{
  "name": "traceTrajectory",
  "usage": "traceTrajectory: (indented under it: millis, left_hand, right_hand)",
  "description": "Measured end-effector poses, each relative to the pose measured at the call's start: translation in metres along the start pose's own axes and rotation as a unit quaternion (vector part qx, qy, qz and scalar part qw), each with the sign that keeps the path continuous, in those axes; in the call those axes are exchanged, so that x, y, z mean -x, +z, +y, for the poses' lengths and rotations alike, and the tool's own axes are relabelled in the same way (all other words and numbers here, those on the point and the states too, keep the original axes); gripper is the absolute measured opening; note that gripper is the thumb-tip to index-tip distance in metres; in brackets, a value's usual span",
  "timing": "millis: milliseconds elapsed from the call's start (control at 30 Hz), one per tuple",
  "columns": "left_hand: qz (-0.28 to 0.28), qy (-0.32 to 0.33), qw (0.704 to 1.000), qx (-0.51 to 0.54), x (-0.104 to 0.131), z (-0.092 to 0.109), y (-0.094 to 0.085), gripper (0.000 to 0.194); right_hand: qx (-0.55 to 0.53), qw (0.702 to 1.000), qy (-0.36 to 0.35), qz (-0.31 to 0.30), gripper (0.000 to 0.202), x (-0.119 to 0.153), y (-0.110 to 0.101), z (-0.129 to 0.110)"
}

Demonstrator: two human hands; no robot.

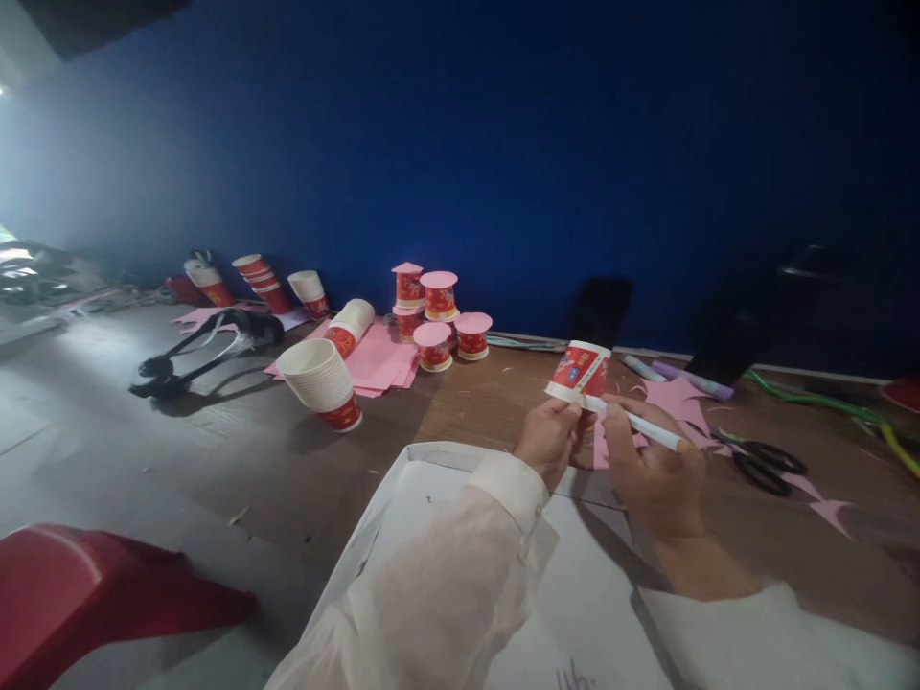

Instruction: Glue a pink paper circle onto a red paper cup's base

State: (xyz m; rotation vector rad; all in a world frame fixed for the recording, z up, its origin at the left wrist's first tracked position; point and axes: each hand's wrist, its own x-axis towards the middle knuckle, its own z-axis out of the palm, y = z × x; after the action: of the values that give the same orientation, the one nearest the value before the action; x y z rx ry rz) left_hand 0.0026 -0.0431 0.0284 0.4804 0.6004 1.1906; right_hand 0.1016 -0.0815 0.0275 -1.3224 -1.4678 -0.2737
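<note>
My left hand (550,439) is closed on a red and white paper cup (581,369), gripping it by its lower edge. The cup is tilted, with printed pictures and a white strip towards me. In my right hand (657,489) is a white marker (651,430) with an orange end, held like a pen; its tip is close to the cup's lower edge, and I cannot tell whether it touches. Below both hands lies a shallow white box (374,508). Pink paper scraps (676,402) and black-handled scissors (769,465) are to the right of my right hand.
Several red cups topped with pink paper (435,335) stand near the blue wall (460,144). Leftward are a stack of paper cups (316,379), pink sheets (388,355) and a black strapped object (208,355). Markers (690,379) and a green cable (805,401) lie right. A red seat (86,594) is lower left.
</note>
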Motion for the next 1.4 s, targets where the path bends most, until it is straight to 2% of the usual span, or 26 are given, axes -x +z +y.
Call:
traceTrajectory:
  millis: [333, 633, 867, 1100, 1300, 1400]
  left_hand:
    - [0.009, -0.009, 1.000, -0.013, -0.002, -0.001, -0.001, 0.011]
    - [-0.019, 0.017, 1.000, 0.008, -0.004, -0.004, -0.004, 0.014]
    - [-0.023, 0.013, 1.000, -0.005, -0.005, -0.005, -0.007, 0.019]
    - [-0.023, 0.018, 0.999, -0.017, -0.005, -0.004, -0.007, 0.028]
    - [-0.017, 0.009, 1.000, -0.003, -0.003, -0.003, -0.005, 0.025]
    - [-0.015, 0.012, 1.000, 0.019, -0.001, -0.001, -0.002, 0.021]
  right_hand:
    - [-0.009, 1.000, -0.011, 0.000, 0.024, 0.000, 0.000, 0.001]
    - [-0.003, 1.000, -0.008, -0.007, 0.026, 0.000, 0.000, -0.002]
    - [-0.007, 1.000, -0.010, -0.025, 0.026, 0.001, 0.001, 0.002]
    - [-0.017, 0.999, 0.007, -0.027, 0.024, -0.002, 0.000, -0.001]
    - [-0.028, 0.999, 0.035, -0.025, 0.025, -0.001, -0.001, -0.004]
    - [-0.073, 0.994, 0.083, -0.010, 0.028, -0.001, -0.003, -0.010]
